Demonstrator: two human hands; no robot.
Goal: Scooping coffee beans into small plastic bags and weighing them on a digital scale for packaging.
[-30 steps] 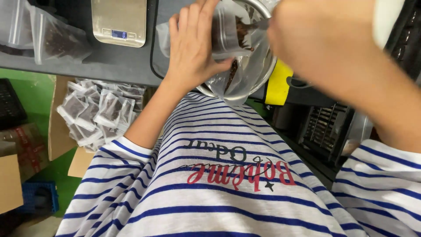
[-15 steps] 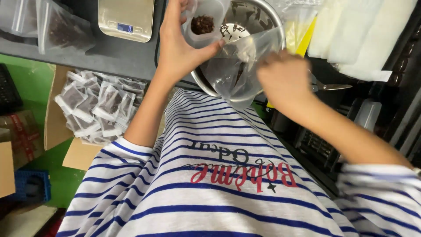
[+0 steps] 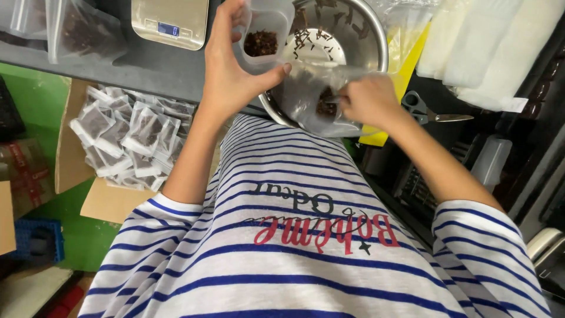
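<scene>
Clear bag [image 3: 312,97] now pinched lower by right hand [image 3: 368,100] | left hand [image 3: 232,70] still grips cup [image 3: 263,35]

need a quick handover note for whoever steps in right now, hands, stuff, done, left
Left hand: grip on a small clear cup of dark dried bits, above the steel bowl.
Right hand: grip on a clear plastic bag at the bowl's near rim, some dark bits inside.
Done: filled packets piled in the cardboard box at left.
Left: cup not emptied, bag unsealed. Scale behind.
</scene>
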